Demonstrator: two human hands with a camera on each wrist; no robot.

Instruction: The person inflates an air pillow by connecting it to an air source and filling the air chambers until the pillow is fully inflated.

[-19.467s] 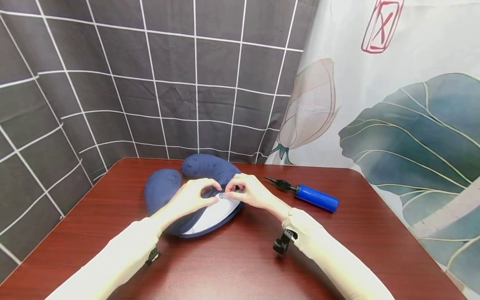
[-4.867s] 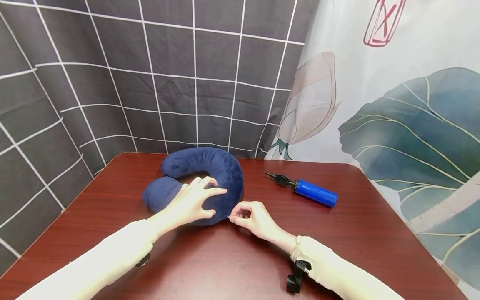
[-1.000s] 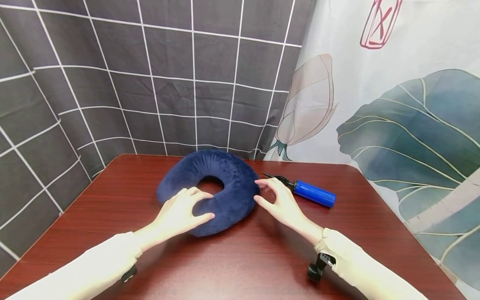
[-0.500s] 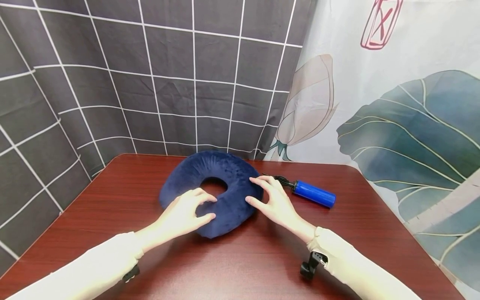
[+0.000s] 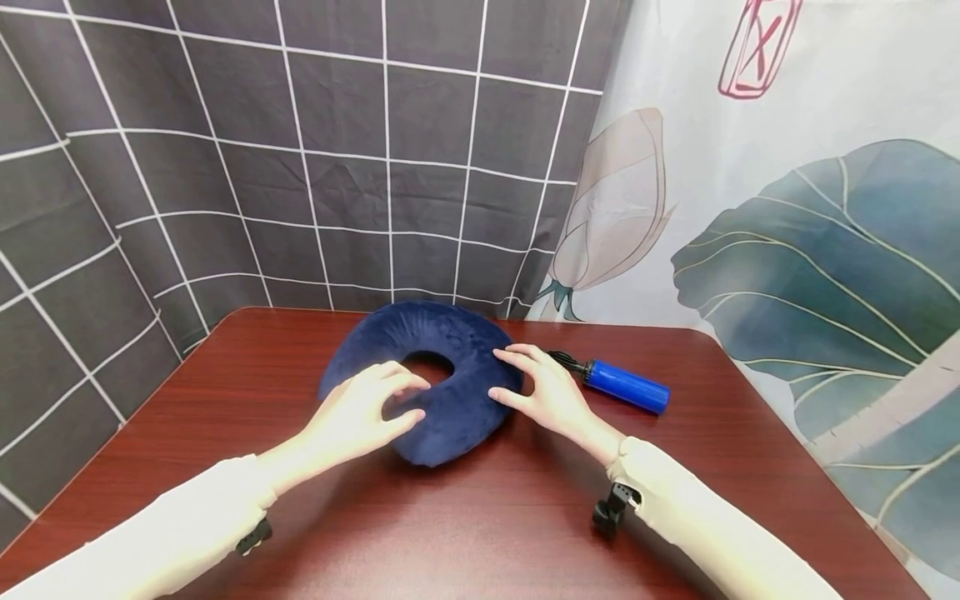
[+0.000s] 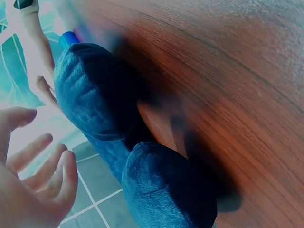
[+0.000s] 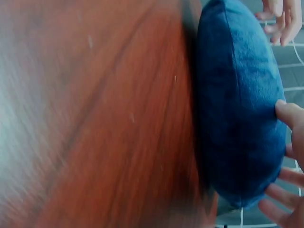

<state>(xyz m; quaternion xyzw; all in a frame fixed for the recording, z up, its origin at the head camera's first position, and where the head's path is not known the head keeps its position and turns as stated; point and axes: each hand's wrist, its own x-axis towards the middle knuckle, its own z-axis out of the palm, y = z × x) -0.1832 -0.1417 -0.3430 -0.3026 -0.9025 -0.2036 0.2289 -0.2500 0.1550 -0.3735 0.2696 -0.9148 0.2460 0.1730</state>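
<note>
A navy-blue plush U-shaped neck pillow [image 5: 472, 417] lies on the table, its two rounded ends towards the near left. My left hand [image 5: 363, 408] is over the left end in the head view, fingers bent loosely and thumb apart. In the left wrist view the same hand [image 6: 38, 190] is clear of the pillow [image 6: 95, 90], holding nothing. My right hand [image 5: 551, 396] rests against the pillow's right side, fingers spread. The right wrist view has its fingertips [image 7: 282, 109] touching the plush cover [image 7: 240, 95].
A blue hand pump [image 5: 626, 387] with a black nozzle lies just right of my right hand. The reddish-brown wooden table [image 5: 450, 533] ends at a grey grid-patterned curtain [image 5: 322, 192] behind and a floral curtain [image 5: 817, 250] on the right.
The white panel seen earlier is out of sight. My right hand has left off pinching at the pillow's edge; the pillow has turned. Lately, that hand moved left onto the pillow and my left hand rose slightly.
</note>
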